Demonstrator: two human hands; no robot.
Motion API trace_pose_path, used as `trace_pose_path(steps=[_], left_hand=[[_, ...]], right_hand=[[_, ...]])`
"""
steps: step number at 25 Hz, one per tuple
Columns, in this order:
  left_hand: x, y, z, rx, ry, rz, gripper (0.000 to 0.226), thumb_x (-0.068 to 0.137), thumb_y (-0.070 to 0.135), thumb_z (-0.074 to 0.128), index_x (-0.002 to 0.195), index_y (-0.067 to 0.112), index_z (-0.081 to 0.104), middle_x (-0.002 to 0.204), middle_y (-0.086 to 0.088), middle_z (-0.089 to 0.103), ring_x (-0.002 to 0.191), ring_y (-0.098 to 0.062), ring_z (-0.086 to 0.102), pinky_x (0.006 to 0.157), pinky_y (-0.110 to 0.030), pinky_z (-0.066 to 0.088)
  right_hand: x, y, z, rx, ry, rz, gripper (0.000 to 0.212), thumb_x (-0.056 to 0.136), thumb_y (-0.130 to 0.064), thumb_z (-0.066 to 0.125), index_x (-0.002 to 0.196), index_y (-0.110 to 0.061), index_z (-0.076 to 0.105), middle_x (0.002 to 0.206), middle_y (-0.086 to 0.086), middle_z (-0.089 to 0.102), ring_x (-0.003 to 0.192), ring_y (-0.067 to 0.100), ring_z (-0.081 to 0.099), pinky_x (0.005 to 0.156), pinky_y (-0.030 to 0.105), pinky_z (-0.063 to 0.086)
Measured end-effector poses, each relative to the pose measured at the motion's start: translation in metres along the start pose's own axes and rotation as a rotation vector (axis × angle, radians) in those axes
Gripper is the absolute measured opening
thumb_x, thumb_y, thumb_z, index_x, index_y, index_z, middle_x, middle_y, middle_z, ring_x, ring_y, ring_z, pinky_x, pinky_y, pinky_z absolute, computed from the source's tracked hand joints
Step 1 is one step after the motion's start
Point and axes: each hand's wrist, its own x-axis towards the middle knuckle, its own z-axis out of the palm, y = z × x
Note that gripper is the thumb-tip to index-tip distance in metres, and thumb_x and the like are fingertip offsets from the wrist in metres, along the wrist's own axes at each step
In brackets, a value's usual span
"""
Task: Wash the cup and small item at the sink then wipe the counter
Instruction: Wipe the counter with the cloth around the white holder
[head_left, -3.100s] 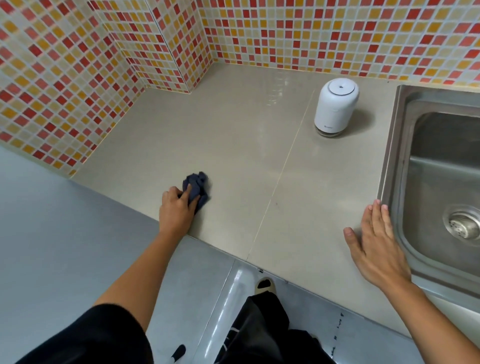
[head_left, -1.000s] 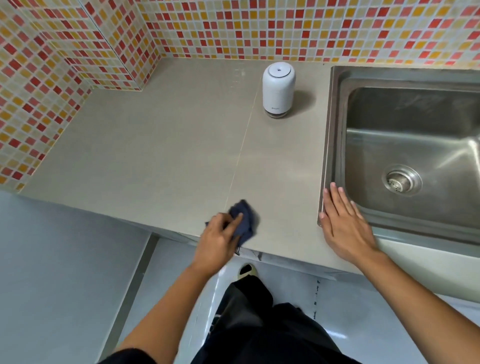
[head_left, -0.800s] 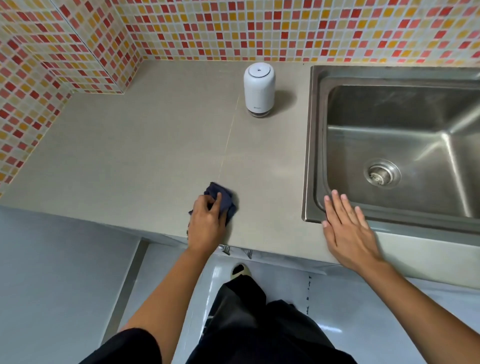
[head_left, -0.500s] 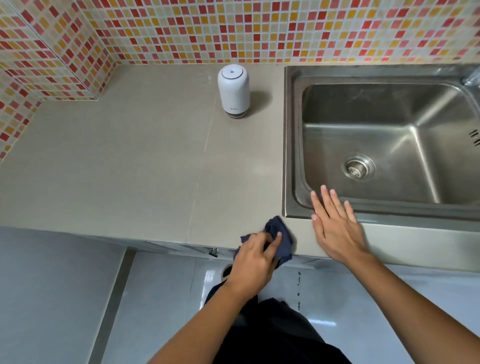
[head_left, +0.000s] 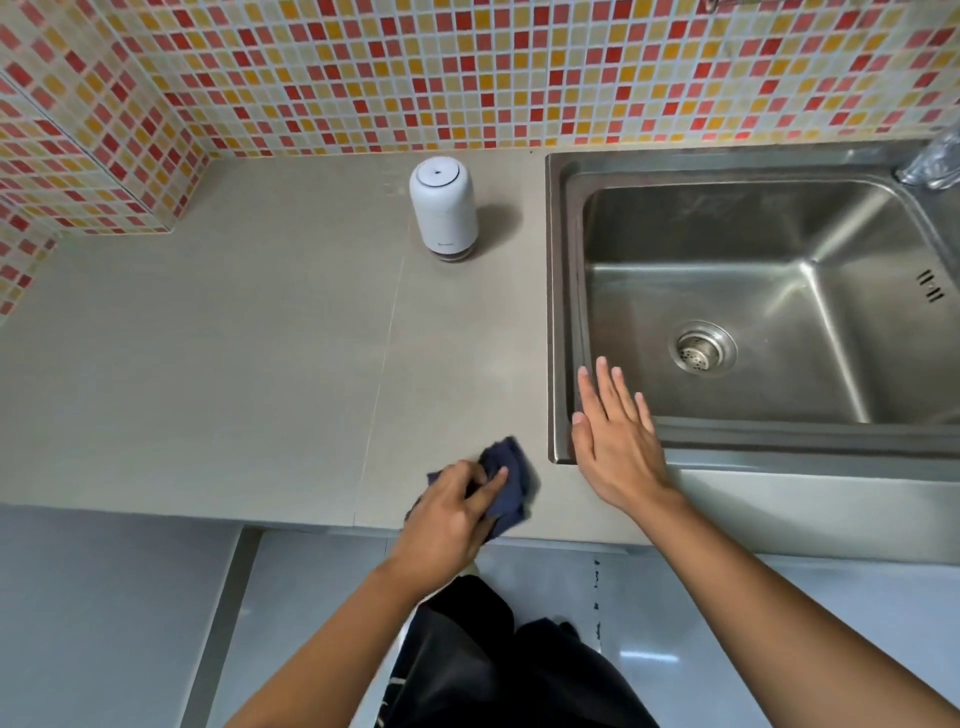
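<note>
My left hand (head_left: 451, 514) presses a crumpled dark blue cloth (head_left: 508, 475) onto the grey counter (head_left: 234, 374) near its front edge, just left of the sink. The steel sink (head_left: 753, 306) is sunk into the counter on the right, and its basin holds nothing but the drain (head_left: 702, 351). My right hand (head_left: 615, 439) lies flat with fingers spread on the sink's front left corner. A white upright cup-like cylinder (head_left: 442, 208) stands at the back of the counter beside the sink.
A red, orange and yellow mosaic wall (head_left: 467, 78) runs behind the counter and juts out at the left. A clear plastic object (head_left: 935, 161) shows at the sink's far right corner. My dark trousers and the pale floor are below the counter edge.
My left hand has swept the cloth from the counter's left part rightward along the front edge to the sink. My right hand stayed flat, shifting onto the sink rim.
</note>
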Motion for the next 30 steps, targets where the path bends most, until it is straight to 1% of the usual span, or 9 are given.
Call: trace_pose_path(steps=[3,8,11,13,15,18,22,26,30], left_hand=[[-0.007,-0.071,-0.032,0.023,0.088,-0.142,0.049,0.079,0.02,0.046,0.127,0.011,0.051,0.103,-0.012,0.045,0.085,-0.028,0.05,0.073,-0.033,0.049],[0.091,-0.155,-0.052,0.053,0.188,-0.629,0.035,0.091,0.012,0.056,0.124,0.001,0.059,0.109,-0.027,0.049,0.096,-0.041,0.052,0.085,-0.028,0.038],[0.115,-0.109,-0.023,0.037,0.106,-0.256,0.044,0.087,0.024,0.049,0.125,0.004,0.057,0.105,-0.024,0.05,0.09,-0.039,0.054,0.081,-0.039,0.05],[0.072,-0.076,-0.016,0.005,-0.043,0.054,0.045,0.089,0.03,0.046,0.128,0.009,0.052,0.108,-0.013,0.045,0.092,-0.029,0.05,0.079,-0.034,0.049],[0.025,-0.08,-0.032,-0.01,-0.102,0.192,0.041,0.094,0.034,0.041,0.129,0.013,0.048,0.109,-0.007,0.04,0.094,-0.021,0.046,0.079,-0.029,0.043],[0.03,-0.149,-0.057,0.045,0.015,0.083,0.042,0.097,0.035,0.038,0.131,0.013,0.048,0.107,-0.006,0.041,0.093,-0.021,0.046,0.08,-0.036,0.047],[0.138,-0.187,-0.044,0.106,0.149,-0.161,0.04,0.085,0.017,0.054,0.122,0.001,0.059,0.096,-0.021,0.052,0.082,-0.037,0.055,0.071,-0.044,0.053],[0.179,-0.138,-0.017,0.06,0.072,0.089,0.042,0.087,0.023,0.05,0.121,0.001,0.059,0.096,-0.019,0.052,0.081,-0.034,0.054,0.068,-0.04,0.053],[0.107,-0.107,-0.016,-0.041,-0.06,0.401,0.044,0.086,0.029,0.049,0.126,0.012,0.052,0.107,-0.007,0.04,0.088,-0.025,0.052,0.074,-0.029,0.049]], right_hand=[[0.022,-0.021,0.007,0.016,-0.017,-0.028,0.067,0.087,-0.044,0.003,0.148,-0.017,0.007,0.157,0.001,-0.002,0.144,0.015,-0.004,0.115,0.037,-0.001],[0.052,-0.036,0.012,-0.034,-0.033,-0.016,0.071,0.083,-0.044,-0.002,0.148,-0.017,0.003,0.157,0.001,-0.005,0.144,0.015,-0.007,0.114,0.035,-0.004],[0.064,-0.034,0.012,-0.052,-0.035,0.03,0.067,0.086,-0.04,0.005,0.148,-0.015,0.004,0.157,0.001,-0.005,0.144,0.016,-0.006,0.115,0.037,-0.002],[0.067,-0.031,0.013,-0.045,-0.059,0.055,0.065,0.087,-0.036,0.009,0.148,-0.014,0.001,0.157,0.001,-0.008,0.144,0.016,-0.008,0.115,0.036,-0.003],[0.068,-0.03,0.015,-0.032,-0.061,0.051,0.066,0.086,-0.036,0.005,0.148,-0.014,-0.001,0.156,-0.001,-0.012,0.144,0.014,-0.01,0.114,0.035,-0.005],[0.067,-0.03,0.018,-0.025,-0.037,0.053,0.071,0.081,-0.038,0.0,0.148,-0.014,-0.001,0.155,-0.003,-0.013,0.143,0.012,-0.011,0.114,0.035,-0.006],[0.068,-0.032,0.018,-0.033,-0.041,0.077,0.069,0.081,-0.037,-0.001,0.147,-0.016,-0.005,0.153,-0.006,-0.016,0.141,0.009,-0.015,0.114,0.034,-0.008],[0.066,-0.03,0.017,0.037,-0.056,0.08,0.07,0.081,-0.038,-0.001,0.148,-0.018,-0.005,0.152,-0.009,-0.018,0.14,0.006,-0.017,0.113,0.03,-0.011],[0.066,-0.029,0.018,0.075,-0.056,0.081,0.07,0.081,-0.04,-0.001,0.148,-0.021,-0.005,0.153,-0.011,-0.017,0.14,0.004,-0.018,0.114,0.029,-0.011]])
